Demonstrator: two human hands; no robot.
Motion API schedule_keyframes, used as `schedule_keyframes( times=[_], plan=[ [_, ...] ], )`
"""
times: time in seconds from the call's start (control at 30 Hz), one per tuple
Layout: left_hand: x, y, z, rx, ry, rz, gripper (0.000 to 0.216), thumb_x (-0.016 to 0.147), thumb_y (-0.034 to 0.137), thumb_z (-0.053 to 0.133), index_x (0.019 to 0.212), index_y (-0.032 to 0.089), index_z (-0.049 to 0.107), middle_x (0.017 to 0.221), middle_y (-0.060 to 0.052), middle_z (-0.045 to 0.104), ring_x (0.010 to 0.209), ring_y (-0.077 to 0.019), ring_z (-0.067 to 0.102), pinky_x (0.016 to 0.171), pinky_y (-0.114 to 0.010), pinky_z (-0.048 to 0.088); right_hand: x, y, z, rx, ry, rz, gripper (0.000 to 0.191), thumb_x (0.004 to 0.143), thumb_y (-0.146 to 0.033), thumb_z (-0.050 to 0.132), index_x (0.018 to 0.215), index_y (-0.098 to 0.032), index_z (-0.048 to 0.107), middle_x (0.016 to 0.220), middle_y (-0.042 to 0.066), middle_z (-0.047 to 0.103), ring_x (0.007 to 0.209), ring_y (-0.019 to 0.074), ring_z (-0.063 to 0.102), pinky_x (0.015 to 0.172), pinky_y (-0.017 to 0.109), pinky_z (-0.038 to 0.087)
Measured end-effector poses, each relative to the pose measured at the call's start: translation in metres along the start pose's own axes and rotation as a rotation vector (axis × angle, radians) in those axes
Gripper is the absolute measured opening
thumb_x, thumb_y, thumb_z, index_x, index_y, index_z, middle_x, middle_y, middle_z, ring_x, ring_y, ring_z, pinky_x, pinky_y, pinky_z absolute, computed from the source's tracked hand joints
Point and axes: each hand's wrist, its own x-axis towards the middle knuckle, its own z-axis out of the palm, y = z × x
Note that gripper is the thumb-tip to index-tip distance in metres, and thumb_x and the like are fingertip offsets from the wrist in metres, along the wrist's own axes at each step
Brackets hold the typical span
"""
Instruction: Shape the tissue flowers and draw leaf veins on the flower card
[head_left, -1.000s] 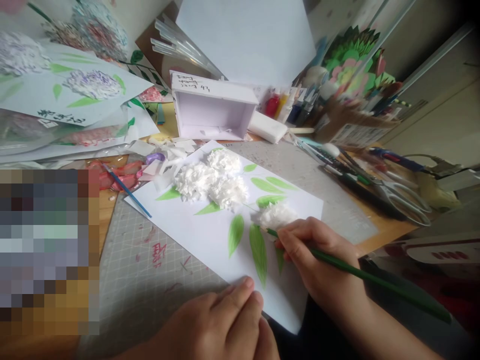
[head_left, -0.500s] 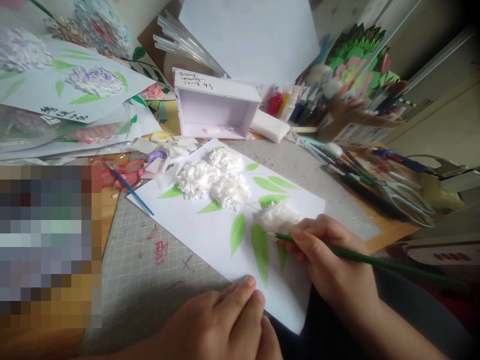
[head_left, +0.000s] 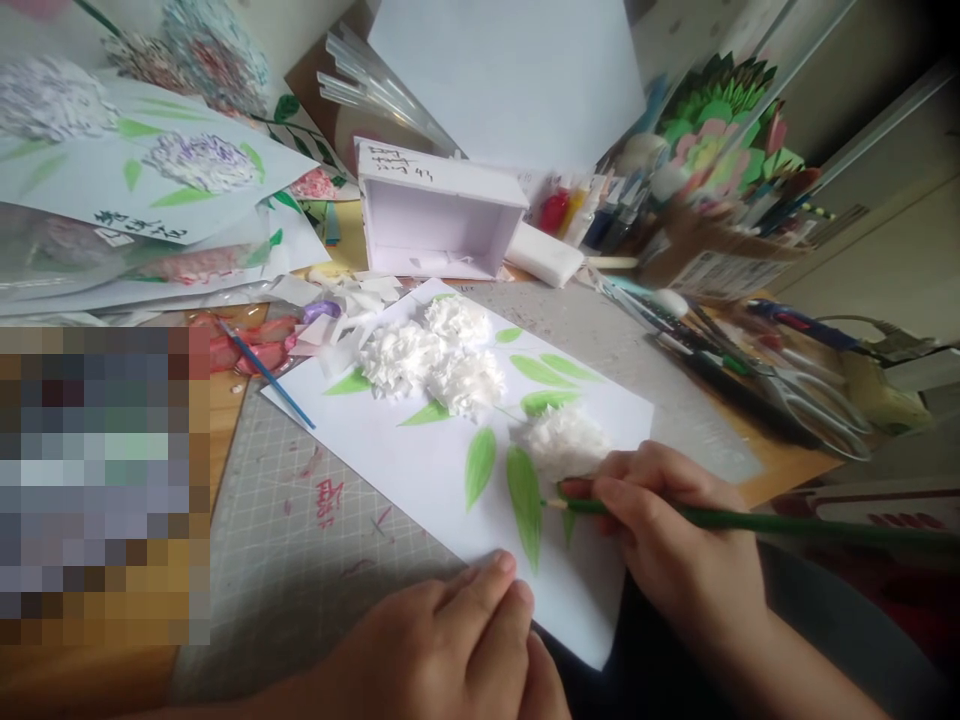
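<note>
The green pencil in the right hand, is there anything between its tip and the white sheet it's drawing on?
Nothing visible does. The right hand holds the green pencil with its tip on the white sheet, beside a green leaf. The left hand presses the sheet's near edge, apart from the tip.

Your sheet (head_left: 420,465) lies on the cutting mat (head_left: 300,540) at frame centre, with tissue flowers (head_left: 427,360) on it. Behind it stands an open box (head_left: 439,215); scissors (head_left: 814,400) lie at right, finished pictures (head_left: 150,170) upper left.
</note>
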Motion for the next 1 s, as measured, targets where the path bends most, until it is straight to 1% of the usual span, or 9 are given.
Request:
schedule_keyframes(
  times=[0.13,0.27,0.43,0.5,0.67,0.77,0.83,0.9,1.0],
  plan=[
    [0.001,-0.002,0.0,0.011,0.01,-0.016,0.015,0.078,0.007,0.054,0.084,0.018,0.063,0.091,-0.002,0.071,0.086,-0.0234,0.068,0.055,-0.029,0.06,0.002,-0.002,0.007,-0.17,0.076,-0.077,0.021,0.079,-0.016,0.06,0.059,-0.019,0.055,0.057,-0.003,0.059,0.049,0.0093,0.054,0.047,0.02,0.043],
    [0.001,-0.002,-0.003,-0.002,0.009,-0.01,0.017,0.079,0.007,0.052,0.088,0.017,0.063,0.093,-0.003,0.07,0.088,-0.0217,0.068,0.061,-0.028,0.06,0.002,-0.007,0.01,-0.292,0.104,-0.057,0.02,0.079,-0.017,0.059,0.059,-0.019,0.057,0.055,-0.003,0.059,0.048,0.0101,0.052,0.045,0.021,0.041],
    [0.001,-0.001,-0.006,-0.008,0.025,-0.015,0.018,0.081,0.007,0.048,0.086,0.017,0.063,0.091,-0.003,0.071,0.086,-0.0216,0.068,0.059,-0.029,0.06,0.002,-0.004,0.0,-0.034,-0.043,0.051,0.03,0.075,-0.013,0.058,0.049,-0.02,0.045,0.05,-0.002,0.054,0.054,0.0142,0.059,0.05,0.024,0.046],
    [0.0,-0.001,-0.006,-0.01,0.002,-0.011,0.019,0.081,0.008,0.047,0.086,0.016,0.063,0.092,-0.004,0.07,0.087,-0.0221,0.068,0.06,-0.029,0.06,0.002,-0.002,-0.001,0.016,-0.023,0.061,0.029,0.076,-0.015,0.059,0.051,-0.021,0.046,0.051,-0.002,0.054,0.052,0.0142,0.058,0.047,0.024,0.046],
    [0.001,-0.001,-0.001,-0.034,0.021,-0.035,0.02,0.084,0.01,0.045,0.086,0.016,0.063,0.091,-0.005,0.071,0.087,-0.0231,0.068,0.059,-0.03,0.06,0.002,-0.005,0.004,-0.236,0.057,-0.071,0.023,0.079,-0.017,0.059,0.057,-0.021,0.053,0.056,-0.001,0.058,0.045,0.0107,0.05,0.044,0.023,0.042],
    [0.002,-0.001,0.002,0.024,0.149,0.005,0.022,0.085,0.011,0.043,0.08,0.017,0.063,0.084,-0.004,0.071,0.078,-0.0219,0.069,0.05,-0.027,0.059,-0.001,-0.006,0.001,-0.196,-0.014,-0.063,0.028,0.079,-0.015,0.057,0.052,-0.021,0.049,0.053,-0.001,0.056,0.052,0.013,0.056,0.05,0.024,0.047],
    [0.002,-0.001,0.001,0.0,0.058,-0.004,0.02,0.084,0.011,0.044,0.083,0.016,0.064,0.088,-0.004,0.071,0.083,-0.022,0.069,0.055,-0.027,0.06,-0.004,-0.005,-0.002,-0.071,-0.096,-0.045,0.03,0.078,-0.013,0.057,0.051,-0.021,0.048,0.052,-0.001,0.055,0.062,0.0157,0.062,0.06,0.026,0.051],
    [0.001,0.0,-0.001,-0.025,-0.006,-0.003,0.018,0.084,0.012,0.046,0.087,0.016,0.063,0.092,-0.005,0.071,0.088,-0.0226,0.068,0.06,-0.028,0.06,-0.005,-0.003,-0.003,0.037,-0.094,-0.034,0.029,0.079,-0.012,0.057,0.052,-0.021,0.048,0.05,-0.003,0.053,0.064,0.0165,0.063,0.066,0.028,0.053],
    [-0.001,-0.001,-0.004,-0.02,-0.004,0.006,0.018,0.084,0.013,0.047,0.089,0.016,0.063,0.093,-0.005,0.07,0.088,-0.023,0.067,0.061,-0.029,0.06,-0.006,-0.002,-0.001,-0.042,0.039,-0.075,0.026,0.079,-0.014,0.058,0.056,-0.021,0.05,0.054,-0.003,0.055,0.055,0.0136,0.059,0.054,0.025,0.05]
  ],
)
